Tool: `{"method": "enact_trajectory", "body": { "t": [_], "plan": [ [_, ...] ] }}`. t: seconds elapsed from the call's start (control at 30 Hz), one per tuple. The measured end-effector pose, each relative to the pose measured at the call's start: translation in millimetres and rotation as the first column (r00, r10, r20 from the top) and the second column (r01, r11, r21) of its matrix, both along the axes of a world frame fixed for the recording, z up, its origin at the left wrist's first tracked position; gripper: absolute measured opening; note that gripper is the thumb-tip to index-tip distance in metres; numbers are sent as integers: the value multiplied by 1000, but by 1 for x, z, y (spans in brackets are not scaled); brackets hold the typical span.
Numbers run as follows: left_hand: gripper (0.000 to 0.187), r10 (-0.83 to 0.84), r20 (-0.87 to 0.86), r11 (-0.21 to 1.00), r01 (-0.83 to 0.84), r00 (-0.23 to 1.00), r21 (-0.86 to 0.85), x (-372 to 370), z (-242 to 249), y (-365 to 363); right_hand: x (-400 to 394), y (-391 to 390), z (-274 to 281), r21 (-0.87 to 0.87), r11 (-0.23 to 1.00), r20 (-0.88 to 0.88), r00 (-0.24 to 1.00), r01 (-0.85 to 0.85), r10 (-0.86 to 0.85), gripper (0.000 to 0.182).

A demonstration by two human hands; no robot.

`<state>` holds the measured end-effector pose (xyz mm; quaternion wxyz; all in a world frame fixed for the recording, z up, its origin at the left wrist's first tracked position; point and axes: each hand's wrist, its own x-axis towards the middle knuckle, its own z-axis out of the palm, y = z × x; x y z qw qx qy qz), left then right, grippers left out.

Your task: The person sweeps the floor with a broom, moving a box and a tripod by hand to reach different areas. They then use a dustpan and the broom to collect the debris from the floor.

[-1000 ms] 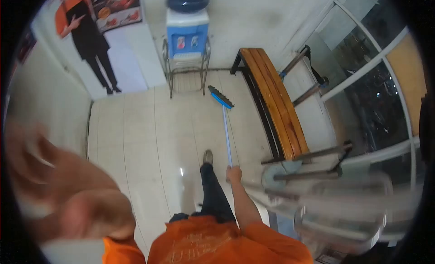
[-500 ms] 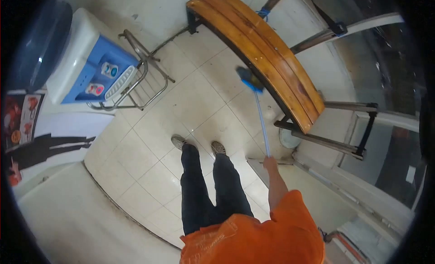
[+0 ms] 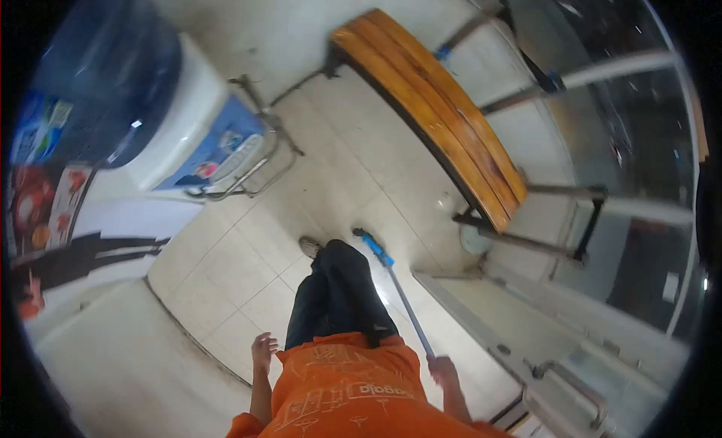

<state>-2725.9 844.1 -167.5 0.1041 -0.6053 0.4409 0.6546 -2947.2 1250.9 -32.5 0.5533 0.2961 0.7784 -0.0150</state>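
My right hand (image 3: 444,370) is closed around the upper end of the broom's (image 3: 410,310) pale blue handle, to the right of my orange shirt. The handle slants forward and left to a bright blue head with a dark end, which is at floor level just ahead of my legs. My left hand (image 3: 263,350) hangs beside my left hip with nothing in it, its fingers loosely bent and apart. One shoe (image 3: 309,247) shows on the tiles; my bent leg hides the other.
A slatted wooden bench (image 3: 436,114) stands ahead on the right, along the wall. Ahead on the left, a water dispenser (image 3: 214,148) with a large bottle is beside a metal rack (image 3: 274,152). A door (image 3: 481,317) with a handle is at the right, and pale tiles (image 3: 338,174) cover the floor.
The broom head has come back from the bench's edge to near my feet, and my right hand has drawn back toward my body. My left hand has come into view.
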Motion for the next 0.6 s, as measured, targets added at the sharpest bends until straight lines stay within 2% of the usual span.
{"method": "enact_trajectory", "body": {
  "t": [0.03, 0.07, 0.1, 0.13, 0.17, 0.2, 0.23, 0.27, 0.3, 0.33, 0.37, 0.4, 0.43, 0.47, 0.5, 0.53, 0.57, 0.6],
  "plan": [
    [26, -116, 14, 993, 117, 993, -27, 13, -9, 5, -17, -33, 31, -11, 998, -127, 990, -68, 66, 50],
    [26, -70, 23, 996, 71, 997, -52, 23, -13, 10, -32, -40, 19, -25, 966, -197, 949, -257, 247, 48],
    [24, -255, 87, 959, 263, 963, -108, 35, -17, 16, -39, -45, 2, -24, 906, -264, 876, -423, 403, 46],
    [23, -429, 159, 882, 450, 889, -140, 39, -15, 21, -61, -46, -31, -100, 851, -336, 823, -515, 459, 45],
    [23, -401, 171, 893, 425, 900, -146, 43, -12, 23, -96, -54, -72, -166, 780, -412, 761, -603, 501, 43],
    [23, -365, 108, 919, 377, 925, -119, 33, 8, 20, -145, -88, -100, -192, 734, -441, 725, -652, 528, 36],
    [23, -323, 46, 941, 326, 945, -91, 23, 26, 20, -190, -107, -156, -195, 456, -605, 472, -869, 641, 28],
    [23, -428, 82, 869, 434, 900, -237, 17, 36, 17, -232, -134, -222, -85, 450, -688, 379, -889, 619, 24],
    [22, -236, 76, 962, 244, 969, -122, 55, -2, 14, -283, -167, -288, -52, 398, -707, 315, -916, 633, 24],
    [21, -38, -118, 993, 24, 992, -118, 60, 0, 8, -331, -193, -372, -98, 482, -717, 398, -871, 573, 24],
    [21, 66, 25, 994, -63, 998, -93, 62, 0, 5, -359, -258, -316, -156, 649, -685, 555, -744, 472, 25],
    [22, -21, 230, 983, 62, 973, -175, 44, 21, -4, -380, -294, -308, -146, 594, -664, 524, -791, 533, 24],
    [21, 28, 215, 966, 29, 976, -259, 57, 21, -7, -388, -309, -307, -113, 562, -630, 496, -819, 597, 24],
    [21, 176, 227, 930, -86, 958, -358, 52, 32, -5, -398, -318, -307, -77, 512, -593, 452, -856, 666, 24],
    [22, 347, 171, 882, -259, 922, -393, 45, 44, 0, -401, -299, -303, -74, 468, -559, 426, -881, 712, 24],
    [22, 382, 177, 875, -293, 907, -385, 50, 51, 14, -411, -267, -291, -58, 419, -527, 384, -906, 758, 25],
    [22, 427, 160, 855, -340, 890, -390, 51, 50, 24, -410, -229, -270, -36, 323, -654, 267, -946, 708, 26],
    [22, 458, 141, 842, -377, 878, -386, 51, 47, 37, -410, -213, -251, -29, 503, -489, 451, -864, 747, 30]
  ]
}}
